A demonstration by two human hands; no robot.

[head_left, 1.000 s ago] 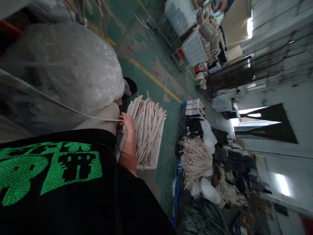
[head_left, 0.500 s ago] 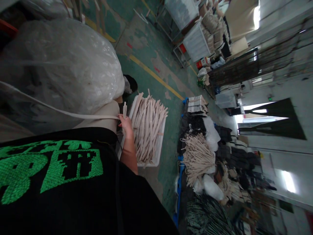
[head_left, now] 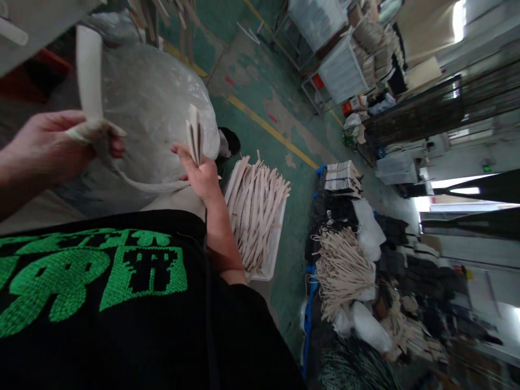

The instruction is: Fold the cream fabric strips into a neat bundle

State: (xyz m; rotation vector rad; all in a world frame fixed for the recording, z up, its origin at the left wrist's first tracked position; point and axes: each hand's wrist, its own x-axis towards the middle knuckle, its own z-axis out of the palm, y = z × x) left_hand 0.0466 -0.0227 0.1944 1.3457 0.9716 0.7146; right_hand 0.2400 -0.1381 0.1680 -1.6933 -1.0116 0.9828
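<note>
At the left, my left hand [head_left: 69,141] is closed around a flat cream fabric strap [head_left: 90,73], one end of which stands up above the fingers. A pale covering wraps one of its digits. The strap sags from there across my lap toward my right hand [head_left: 202,176]. That hand is closed on a small bundle of folded straps [head_left: 194,132], which stick up past the thumb. Just beyond my right forearm, a white plastic crate [head_left: 268,265] holds many similar cream straps [head_left: 258,214], lying lengthwise in a loose heap.
A large clear plastic bag [head_left: 162,92] bulges in front of my lap. Right of the crate, bundles of cream cords [head_left: 343,265] lie on dark material over a blue pallet [head_left: 309,314]. White bins on wheeled racks [head_left: 341,67] stand farther off. Yellow lines mark the green floor.
My left hand has come into view at the left, gripping the strap. My right hand has risen with its folded straps, and the strap between the hands now hangs in a shorter curve.
</note>
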